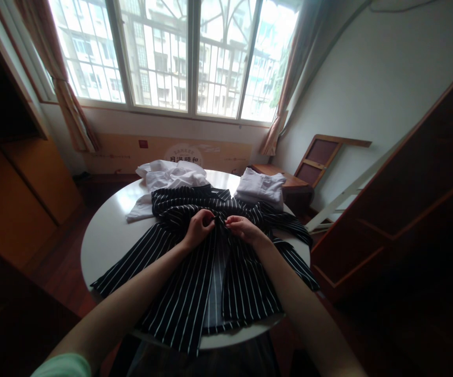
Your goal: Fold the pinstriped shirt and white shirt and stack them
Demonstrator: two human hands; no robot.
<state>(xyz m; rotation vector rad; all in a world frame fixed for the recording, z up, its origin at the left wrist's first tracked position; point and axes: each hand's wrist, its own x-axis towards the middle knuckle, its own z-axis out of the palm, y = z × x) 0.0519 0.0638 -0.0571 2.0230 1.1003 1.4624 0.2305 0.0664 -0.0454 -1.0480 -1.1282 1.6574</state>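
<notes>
At the middle of the round white table [104, 235], the left hand [198, 228] and the right hand [242, 229] meet close together over a black garment with white stripes [187, 283]. Each hand pinches an edge of the striped cloth at the front opening, fingers curled shut on the fabric; the two pinch points lie just beside each other, near the collar end. The garment lies spread flat, front upward, its two front panels parted to show a paler striped lining between them. Its hem hangs over the near rim of the table, and a sleeve runs out to each side.

Behind the garment, on the far left of the tabletop, lies a crumpled white cloth [169, 178], touching the striped collar. On the far right sits a folded white garment [261, 188], partly overlapped by the striped sleeve. Neither lies between the hands and the cloth they hold.

Beyond the table, a flat cardboard sheet [132, 152] leans against the wall below the window [179, 52]. It bears a small red mark and printed Chinese characters in a round emblem, possibly "月满颐和", though the print is small. Curtains [69, 99] hang at both sides. A wooden folding frame [320, 157] leans against the right wall.
</notes>
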